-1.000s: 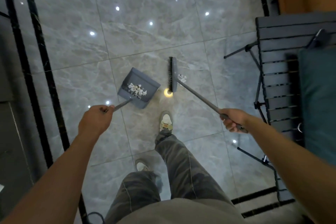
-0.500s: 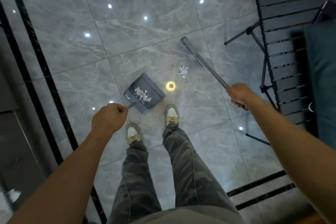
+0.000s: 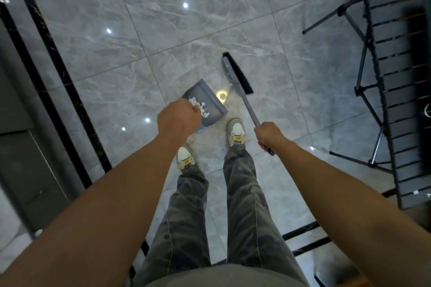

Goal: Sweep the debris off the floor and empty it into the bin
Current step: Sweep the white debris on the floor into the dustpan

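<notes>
My left hand (image 3: 178,119) is clamped on the pan (image 3: 205,102), debris (image 3: 199,106) inside; right hand (image 3: 268,135) is clamped on the broom (image 3: 235,74). Floor (image 3: 186,49) looks swept, so carrying it to the bin, unseen, comes next.

You are looking straight down at your own legs and pale shoes (image 3: 236,132) on a glossy grey marble floor (image 3: 186,37). Your left hand (image 3: 178,119) is closed in a fist over the handle of a grey dustpan (image 3: 208,100), which carries a scatter of white debris (image 3: 199,106). Your right hand (image 3: 268,135) grips the handle of a broom (image 3: 236,77), its dark head resting just beside the dustpan. A black slatted worktop (image 3: 396,58) on thin metal legs stands at your right.
</notes>
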